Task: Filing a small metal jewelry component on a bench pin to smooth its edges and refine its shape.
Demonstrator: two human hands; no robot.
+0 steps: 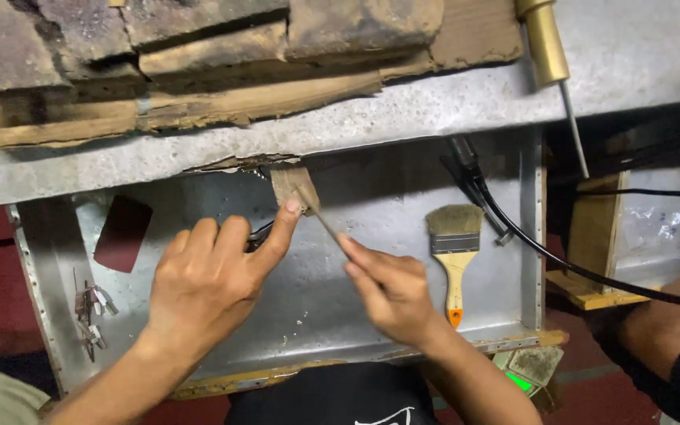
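Wood scrap [293,185]: under the counter [403,118] edge, against your left index tip.
Left hand [206,283]: index pressing the scrap, other fingers curled.
Right hand [391,287]: fingers pinching a thin rod [323,222] aimed at the scrap.
Nearby: brush [455,248].

No packages, labels or signs show — only a small green-glowing patch [519,382], perhaps a screen, at the bottom edge.

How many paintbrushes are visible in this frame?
1. A single paintbrush with a yellow handle lies on the metal tray, just right of the right hand. Others could be hidden under the workbench edge.
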